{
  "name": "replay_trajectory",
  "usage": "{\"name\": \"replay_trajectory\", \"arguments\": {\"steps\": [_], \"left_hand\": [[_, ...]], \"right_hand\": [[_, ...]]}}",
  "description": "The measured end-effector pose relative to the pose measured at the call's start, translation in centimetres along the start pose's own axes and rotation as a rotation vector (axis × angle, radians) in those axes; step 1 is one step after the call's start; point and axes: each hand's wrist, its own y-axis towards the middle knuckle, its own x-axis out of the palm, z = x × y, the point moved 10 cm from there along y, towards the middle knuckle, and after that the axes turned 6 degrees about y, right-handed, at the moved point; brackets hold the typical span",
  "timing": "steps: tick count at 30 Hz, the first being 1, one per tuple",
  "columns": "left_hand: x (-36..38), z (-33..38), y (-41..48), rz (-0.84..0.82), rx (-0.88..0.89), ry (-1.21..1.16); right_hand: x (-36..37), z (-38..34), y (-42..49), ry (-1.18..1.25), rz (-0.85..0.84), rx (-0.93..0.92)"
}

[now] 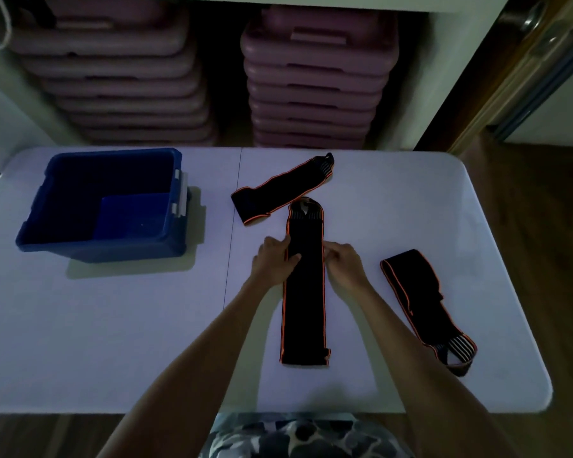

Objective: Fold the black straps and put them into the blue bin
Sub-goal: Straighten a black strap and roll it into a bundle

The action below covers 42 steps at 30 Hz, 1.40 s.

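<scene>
Three black straps with orange edges lie on the white table (411, 209), and we have only the head view to go by. The middle strap (304, 292) lies straight in front of us, with its long side running away from our body, one short end close to us and the striped end far away. Our left hand (273, 259) sits on its left edge, with the thumb on top of the cloth. Our right hand (343, 261) pinches its right edge with the fingertips. So both hands are apart, one on each side, about a third of the way down from the far end. Both are just as near to it. We think the next move is to fold it along its length, so the far end comes toward us or the near end goes up. The far strap (280, 190) lies tilted behind, its near edge almost touching the middle strap's top. The right strap (420, 302) lies slanted, well apart from our right hand. The blue bin (40, 206) stands to our far left, closer to the left hand, and looks empty. No strap is folded or put away yet.
</scene>
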Motion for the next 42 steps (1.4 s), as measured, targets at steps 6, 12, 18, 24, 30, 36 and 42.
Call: {"name": "replay_trajectory", "arguments": {"steps": [6, 12, 18, 24, 30, 36, 42], "left_hand": [[-1.5, 0.0, -1.6, 0.098, 0.036, -0.307], [3.9, -3.8, -9.3, -0.052, -0.040, -0.492], [4.6, -4.4, -11.2, -0.043, -0.009, -0.497], [5.0, -2.4, -13.8, -0.077, 0.145, -0.454], [3.0, -0.8, -17.7, 0.178, 0.534, -0.060], [4.7, -0.9, -17.5, 0.145, 0.618, -0.083], [4.1, -1.8, -15.3, 0.256, 0.361, -0.167]], "right_hand": [[-0.7, 3.1, -2.2, 0.144, 0.032, 0.256], [0.5, 6.7, -9.3, 0.395, -0.103, 0.427], [0.8, 6.9, -10.8, 0.401, -0.103, 0.406], [1.3, 6.6, -13.5, 0.209, -0.131, 0.270], [1.1, 2.0, -17.2, -0.238, -0.229, -0.274], [2.3, 3.1, -17.0, -0.302, -0.226, -0.354], [1.9, 2.8, -14.6, -0.215, -0.105, -0.336]]}}
